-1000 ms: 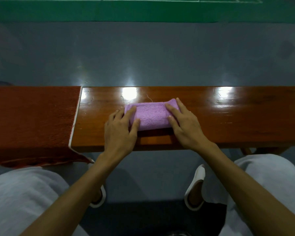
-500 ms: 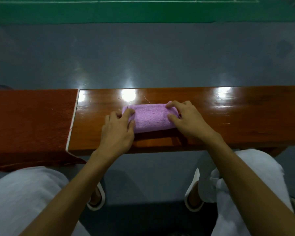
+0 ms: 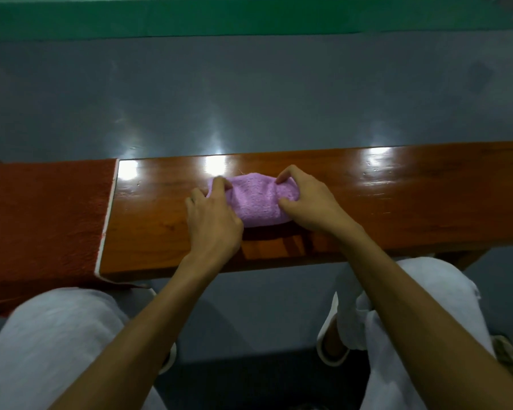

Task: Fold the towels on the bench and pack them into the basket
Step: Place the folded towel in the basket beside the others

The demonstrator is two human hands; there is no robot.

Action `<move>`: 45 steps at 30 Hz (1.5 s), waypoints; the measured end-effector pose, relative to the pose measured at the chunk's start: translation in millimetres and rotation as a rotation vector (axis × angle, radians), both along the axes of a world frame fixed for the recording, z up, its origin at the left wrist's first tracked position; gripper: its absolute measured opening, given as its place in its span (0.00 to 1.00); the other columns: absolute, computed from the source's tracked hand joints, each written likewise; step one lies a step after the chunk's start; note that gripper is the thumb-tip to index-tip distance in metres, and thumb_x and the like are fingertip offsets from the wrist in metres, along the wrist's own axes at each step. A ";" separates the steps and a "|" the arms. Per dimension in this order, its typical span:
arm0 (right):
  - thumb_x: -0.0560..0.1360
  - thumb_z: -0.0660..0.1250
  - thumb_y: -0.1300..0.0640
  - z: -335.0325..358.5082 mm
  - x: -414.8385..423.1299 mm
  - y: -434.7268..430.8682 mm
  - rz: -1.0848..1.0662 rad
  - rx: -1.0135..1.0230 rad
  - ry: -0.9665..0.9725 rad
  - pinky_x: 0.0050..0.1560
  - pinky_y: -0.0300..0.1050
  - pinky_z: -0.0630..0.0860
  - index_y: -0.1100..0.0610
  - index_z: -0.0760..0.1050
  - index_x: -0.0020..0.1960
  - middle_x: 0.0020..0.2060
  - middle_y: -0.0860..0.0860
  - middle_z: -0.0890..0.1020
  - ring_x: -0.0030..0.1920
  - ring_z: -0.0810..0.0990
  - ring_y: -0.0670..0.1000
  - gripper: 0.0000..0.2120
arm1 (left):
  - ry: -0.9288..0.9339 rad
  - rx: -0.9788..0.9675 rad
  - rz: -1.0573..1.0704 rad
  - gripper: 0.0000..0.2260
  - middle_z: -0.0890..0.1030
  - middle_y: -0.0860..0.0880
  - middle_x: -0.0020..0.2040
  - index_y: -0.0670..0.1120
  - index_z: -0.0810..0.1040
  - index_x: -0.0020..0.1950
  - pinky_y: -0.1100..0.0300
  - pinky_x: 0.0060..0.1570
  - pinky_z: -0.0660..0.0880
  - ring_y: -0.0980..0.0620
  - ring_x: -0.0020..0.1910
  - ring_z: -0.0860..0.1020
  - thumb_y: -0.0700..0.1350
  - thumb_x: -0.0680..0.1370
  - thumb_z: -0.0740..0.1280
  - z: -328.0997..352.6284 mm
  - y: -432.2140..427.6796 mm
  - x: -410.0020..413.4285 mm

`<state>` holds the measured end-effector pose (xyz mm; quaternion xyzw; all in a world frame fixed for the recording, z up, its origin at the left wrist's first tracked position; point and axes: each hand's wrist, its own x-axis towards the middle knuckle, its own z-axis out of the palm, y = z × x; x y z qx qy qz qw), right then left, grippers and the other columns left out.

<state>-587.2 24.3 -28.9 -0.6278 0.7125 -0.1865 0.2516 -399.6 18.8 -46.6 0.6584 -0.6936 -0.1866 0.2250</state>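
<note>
A small folded purple towel (image 3: 256, 201) lies on the glossy wooden bench (image 3: 412, 202), near the bench's middle. My left hand (image 3: 212, 220) grips the towel's left end with curled fingers. At the right end, my right hand (image 3: 308, 202) pinches the towel between thumb and curled fingers. The towel bulges upward between the two hands. No basket is in view.
A red-brown towel (image 3: 42, 220) with a pale edge is spread over the bench's left part and hangs over its front edge. My knees in white trousers (image 3: 57, 335) sit below the bench. Grey floor (image 3: 249, 99) lies beyond, with a green court surface (image 3: 249, 16) at the top.
Both hands went from lying flat on the purple towel to curling round its ends. The towel has bunched up and moved slightly toward the bench's far edge.
</note>
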 end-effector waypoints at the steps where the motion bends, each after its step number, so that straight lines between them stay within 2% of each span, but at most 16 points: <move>1: 0.75 0.69 0.53 0.6 -1.5 0.1 -0.018 -0.022 -0.025 0.55 0.56 0.80 0.45 0.72 0.59 0.60 0.51 0.79 0.55 0.78 0.54 0.14 | 0.032 -0.011 -0.010 0.18 0.73 0.39 0.59 0.51 0.72 0.67 0.52 0.55 0.69 0.40 0.58 0.72 0.37 0.78 0.65 -0.3 -2.8 -0.7; 5: 0.77 0.68 0.56 -0.9 -10.3 2.5 -0.089 -0.077 -0.073 0.59 0.57 0.79 0.46 0.72 0.59 0.61 0.49 0.79 0.60 0.78 0.53 0.13 | 0.177 0.003 -0.017 0.14 0.74 0.43 0.63 0.53 0.74 0.63 0.55 0.54 0.74 0.45 0.59 0.75 0.41 0.80 0.68 -2.2 -13.3 -1.3; 8: 0.77 0.68 0.59 -1.6 -20.3 7.8 -0.138 -0.076 -0.110 0.60 0.57 0.78 0.47 0.72 0.60 0.62 0.49 0.78 0.61 0.77 0.53 0.14 | 0.244 -0.018 -0.052 0.12 0.74 0.44 0.62 0.52 0.76 0.62 0.58 0.55 0.70 0.48 0.60 0.74 0.41 0.80 0.68 -4.2 -13.2 -4.6; 12: 0.78 0.68 0.61 0.4 -34.9 18.6 -0.193 -0.116 -0.188 0.62 0.53 0.77 0.49 0.73 0.60 0.60 0.48 0.77 0.61 0.76 0.51 0.14 | 0.314 -0.046 -0.091 0.13 0.76 0.45 0.62 0.51 0.77 0.62 0.59 0.59 0.69 0.48 0.62 0.74 0.39 0.79 0.68 -5.6 -11.9 -18.6; 14: 0.77 0.67 0.63 3.5 -45.6 24.0 -0.227 -0.144 -0.222 0.62 0.50 0.76 0.49 0.72 0.59 0.59 0.47 0.77 0.61 0.76 0.51 0.14 | 0.343 -0.059 -0.115 0.14 0.76 0.47 0.63 0.49 0.77 0.64 0.63 0.59 0.67 0.52 0.62 0.72 0.38 0.79 0.68 -2.9 -9.4 -31.0; 16: 0.76 0.66 0.65 7.2 -59.7 28.3 -0.257 -0.170 -0.232 0.63 0.52 0.76 0.50 0.73 0.58 0.58 0.48 0.78 0.60 0.77 0.52 0.15 | 0.373 -0.080 -0.149 0.14 0.76 0.47 0.64 0.48 0.77 0.65 0.71 0.56 0.65 0.54 0.61 0.71 0.38 0.79 0.67 1.7 -6.7 -45.6; 19: 0.74 0.65 0.66 15.8 -84.5 36.2 -0.295 -0.212 -0.224 0.65 0.54 0.75 0.51 0.73 0.58 0.57 0.48 0.78 0.60 0.77 0.51 0.16 | 0.418 -0.090 -0.188 0.14 0.76 0.47 0.64 0.49 0.77 0.64 0.66 0.59 0.66 0.52 0.63 0.73 0.39 0.79 0.68 7.2 -4.1 -70.2; 23: 0.75 0.66 0.67 26.5 -122.3 53.9 -0.350 -0.241 -0.193 0.63 0.46 0.74 0.51 0.74 0.59 0.58 0.48 0.77 0.60 0.76 0.50 0.17 | 0.476 -0.091 -0.265 0.14 0.77 0.47 0.64 0.50 0.76 0.63 0.58 0.66 0.70 0.50 0.65 0.74 0.40 0.78 0.67 9.5 1.1 -110.2; 25: 0.75 0.65 0.67 28.8 -142.8 66.8 -0.374 -0.248 -0.189 0.62 0.46 0.75 0.51 0.74 0.60 0.59 0.49 0.76 0.60 0.76 0.50 0.17 | 0.495 -0.093 -0.298 0.14 0.77 0.49 0.65 0.49 0.76 0.63 0.56 0.67 0.71 0.51 0.65 0.74 0.40 0.78 0.67 12.5 7.9 -132.9; 30: 0.76 0.65 0.67 32.4 -191.8 103.4 -0.468 -0.281 -0.164 0.52 0.43 0.73 0.53 0.75 0.61 0.54 0.47 0.75 0.54 0.76 0.49 0.17 | 0.504 -0.068 -0.387 0.15 0.76 0.49 0.63 0.53 0.75 0.63 0.52 0.66 0.74 0.52 0.62 0.74 0.41 0.78 0.68 19.1 30.4 -188.7; 33: 0.76 0.64 0.68 32.9 -219.8 125.5 -0.540 -0.304 -0.142 0.57 0.41 0.74 0.54 0.76 0.62 0.54 0.46 0.74 0.56 0.75 0.48 0.18 | 0.506 -0.033 -0.419 0.15 0.76 0.48 0.63 0.53 0.75 0.63 0.54 0.64 0.75 0.53 0.59 0.75 0.42 0.78 0.69 20.9 46.1 -220.1; 36: 0.74 0.63 0.69 28.6 -248.6 149.0 -0.584 -0.320 -0.092 0.56 0.35 0.69 0.55 0.76 0.62 0.56 0.48 0.76 0.58 0.75 0.48 0.19 | 0.502 0.000 -0.448 0.15 0.74 0.47 0.62 0.50 0.75 0.64 0.64 0.60 0.69 0.55 0.57 0.72 0.40 0.78 0.69 24.8 70.1 -252.1; 39: 0.73 0.63 0.69 20.1 -278.0 177.0 -0.632 -0.324 -0.031 0.62 0.43 0.72 0.53 0.76 0.61 0.59 0.51 0.79 0.60 0.77 0.52 0.20 | 0.495 0.055 -0.473 0.16 0.72 0.47 0.60 0.48 0.75 0.64 0.73 0.53 0.63 0.54 0.57 0.71 0.37 0.78 0.67 28.3 97.5 -283.2; 42: 0.73 0.63 0.67 11.9 -305.4 209.3 -0.708 -0.281 -0.020 0.63 0.55 0.77 0.48 0.75 0.61 0.61 0.54 0.77 0.61 0.78 0.56 0.21 | 0.503 0.136 -0.510 0.17 0.70 0.47 0.60 0.45 0.74 0.66 0.80 0.43 0.66 0.54 0.56 0.71 0.34 0.78 0.66 32.9 125.8 -312.9; 45: 0.74 0.62 0.66 1.6 -326.1 242.8 -0.766 -0.238 -0.011 0.62 0.57 0.77 0.48 0.75 0.61 0.63 0.55 0.76 0.61 0.78 0.58 0.20 | 0.503 0.195 -0.513 0.20 0.69 0.47 0.59 0.44 0.74 0.66 0.81 0.41 0.67 0.55 0.54 0.70 0.31 0.76 0.65 32.6 156.4 -341.7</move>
